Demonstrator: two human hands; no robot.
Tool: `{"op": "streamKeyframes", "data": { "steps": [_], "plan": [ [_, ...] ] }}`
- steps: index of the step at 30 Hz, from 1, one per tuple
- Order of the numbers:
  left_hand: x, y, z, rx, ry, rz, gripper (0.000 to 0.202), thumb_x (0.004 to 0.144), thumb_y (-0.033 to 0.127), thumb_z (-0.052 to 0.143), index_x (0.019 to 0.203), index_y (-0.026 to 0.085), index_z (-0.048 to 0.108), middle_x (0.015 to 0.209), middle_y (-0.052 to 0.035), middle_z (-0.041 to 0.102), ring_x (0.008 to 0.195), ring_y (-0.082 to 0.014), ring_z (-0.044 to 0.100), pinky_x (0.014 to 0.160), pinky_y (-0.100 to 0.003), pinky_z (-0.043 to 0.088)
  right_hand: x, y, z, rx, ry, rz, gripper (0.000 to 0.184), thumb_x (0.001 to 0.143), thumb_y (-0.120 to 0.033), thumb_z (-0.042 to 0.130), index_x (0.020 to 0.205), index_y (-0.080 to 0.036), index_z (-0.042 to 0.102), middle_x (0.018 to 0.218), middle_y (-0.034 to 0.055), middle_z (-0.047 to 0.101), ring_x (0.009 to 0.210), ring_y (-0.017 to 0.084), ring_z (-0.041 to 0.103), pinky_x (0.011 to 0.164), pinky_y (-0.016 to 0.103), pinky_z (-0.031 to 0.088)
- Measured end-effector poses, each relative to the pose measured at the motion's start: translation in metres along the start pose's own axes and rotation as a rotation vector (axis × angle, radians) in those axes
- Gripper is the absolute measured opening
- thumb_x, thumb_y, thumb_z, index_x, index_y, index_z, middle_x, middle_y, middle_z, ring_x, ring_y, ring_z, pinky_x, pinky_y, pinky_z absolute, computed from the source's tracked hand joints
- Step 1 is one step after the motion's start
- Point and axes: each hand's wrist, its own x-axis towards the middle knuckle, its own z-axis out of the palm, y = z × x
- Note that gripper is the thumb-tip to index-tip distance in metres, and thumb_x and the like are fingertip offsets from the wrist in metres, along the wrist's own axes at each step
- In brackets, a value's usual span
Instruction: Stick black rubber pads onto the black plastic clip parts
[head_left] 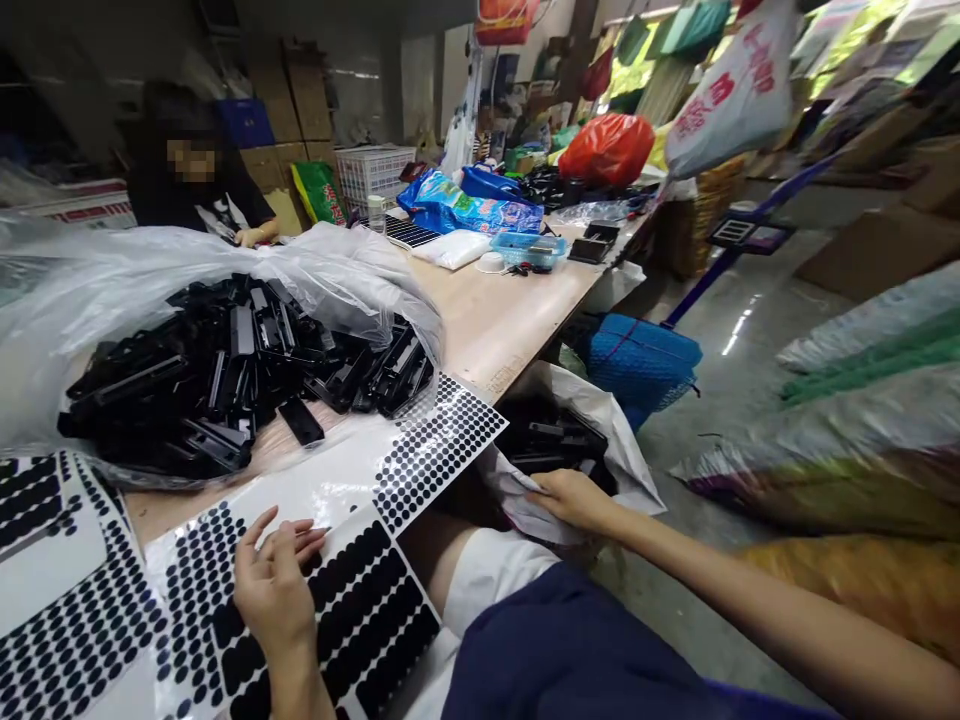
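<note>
My left hand (276, 585) hovers over or rests lightly on a sheet of black round stickers (367, 610), its fingers loosely apart. Beside it lie more white sheets with rows of black dots (439, 450). My right hand (574, 498) has its fingers closed on the rim of a white woven sack (634, 460), low beside the table edge. Inside the sack are black plastic parts (559, 435). On the table, a clear plastic bag (375, 265) lies open around a heap of similar black plastic parts (240, 370). One flat black piece (301, 421) lies at the heap's front.
Another person (199, 170) sits across the table (487, 310). Farther along it are a blue basket (529, 250), a blue printed packet (469, 205) and a red bag (607, 150). A blue wrapped bundle (641, 360) and a purple-posted scale (739, 235) stand right. Filled sacks (862, 400) line the right side.
</note>
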Motion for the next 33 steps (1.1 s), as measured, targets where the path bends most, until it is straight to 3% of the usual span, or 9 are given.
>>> {"op": "streamKeyframes", "data": {
  "steps": [9,13,14,15,17,19,21,24,33],
  "plan": [
    [-0.012,0.007,-0.001,0.036,0.062,-0.059,0.054,0.072,0.053,0.077,0.107,0.014,0.063,0.073,-0.0034,0.073,0.058,-0.0184,0.071,0.054,-0.027,0.059,0.018,-0.018,-0.055,-0.012,-0.557,-0.243,0.037,0.088,-0.045,0.064,0.066,-0.016,0.065,0.064,0.0036,0.067,0.058,0.017,0.056,0.051,0.028,0.029],
    [-0.018,0.009,0.003,0.078,0.066,-0.04,0.051,0.074,0.056,0.074,0.102,0.014,0.064,0.073,-0.0033,0.071,0.058,-0.0173,0.07,0.055,-0.028,0.057,0.071,-0.058,-0.101,0.129,-0.718,-0.423,0.028,0.092,-0.039,0.059,0.086,-0.019,0.078,0.082,0.0051,0.078,0.073,0.02,0.068,0.063,0.027,0.046],
    [-0.02,0.009,0.005,0.089,0.07,-0.035,0.05,0.074,0.056,0.074,0.101,0.015,0.064,0.073,-0.0032,0.071,0.059,-0.0171,0.07,0.055,-0.027,0.057,0.089,-0.071,-0.11,0.166,-0.677,-0.499,0.028,0.094,-0.039,0.057,0.092,-0.021,0.079,0.086,0.0046,0.079,0.077,0.021,0.071,0.068,0.026,0.05],
    [-0.022,0.009,0.006,0.098,0.075,-0.03,0.048,0.075,0.055,0.074,0.1,0.015,0.065,0.073,-0.0031,0.07,0.059,-0.017,0.069,0.055,-0.027,0.057,0.109,-0.084,-0.116,0.151,-0.528,-0.568,0.029,0.096,-0.039,0.054,0.096,-0.022,0.079,0.089,0.0043,0.08,0.079,0.021,0.072,0.071,0.027,0.053],
    [-0.025,0.009,0.007,0.112,0.08,-0.02,0.045,0.077,0.053,0.073,0.099,0.015,0.066,0.073,-0.0031,0.07,0.06,-0.0167,0.069,0.055,-0.027,0.056,0.15,-0.104,-0.12,-0.002,-0.047,-0.63,0.032,0.099,-0.033,0.048,0.108,-0.025,0.077,0.099,0.0065,0.08,0.088,0.024,0.072,0.079,0.033,0.057],
    [-0.027,0.01,0.007,0.122,0.067,-0.019,0.041,0.079,0.051,0.073,0.099,0.015,0.067,0.074,-0.0032,0.07,0.061,-0.0166,0.069,0.057,-0.027,0.057,0.191,-0.115,-0.116,-0.096,0.193,-0.622,0.041,0.095,-0.017,0.044,0.123,-0.022,0.073,0.118,0.0146,0.076,0.108,0.033,0.068,0.094,0.048,0.053],
    [-0.027,0.012,0.005,0.131,0.032,-0.029,0.041,0.081,0.05,0.072,0.101,0.015,0.067,0.076,-0.0033,0.07,0.062,-0.0165,0.069,0.059,-0.028,0.058,0.224,-0.122,-0.108,-0.145,0.247,-0.644,0.052,0.084,-0.005,0.046,0.128,-0.018,0.07,0.128,0.0198,0.071,0.121,0.038,0.06,0.104,0.06,0.044],
    [-0.025,0.016,0.001,0.156,-0.063,-0.061,0.041,0.083,0.049,0.072,0.106,0.015,0.068,0.08,-0.0042,0.071,0.066,-0.017,0.07,0.063,-0.03,0.059,0.251,-0.132,-0.095,-0.186,0.263,-0.708,0.059,0.076,-0.001,0.049,0.128,-0.019,0.07,0.129,0.0192,0.07,0.123,0.039,0.058,0.108,0.066,0.035],
    [-0.025,0.011,-0.001,0.075,-0.153,-0.065,0.035,0.087,0.044,0.07,0.108,0.015,0.069,0.083,-0.0055,0.072,0.068,-0.0166,0.071,0.063,-0.027,0.056,0.244,-0.207,-0.061,0.075,0.268,-0.893,0.043,0.086,-0.019,0.064,0.129,-0.024,0.062,0.122,0.0103,0.072,0.111,0.03,0.068,0.096,0.049,0.049]
  ]
}}
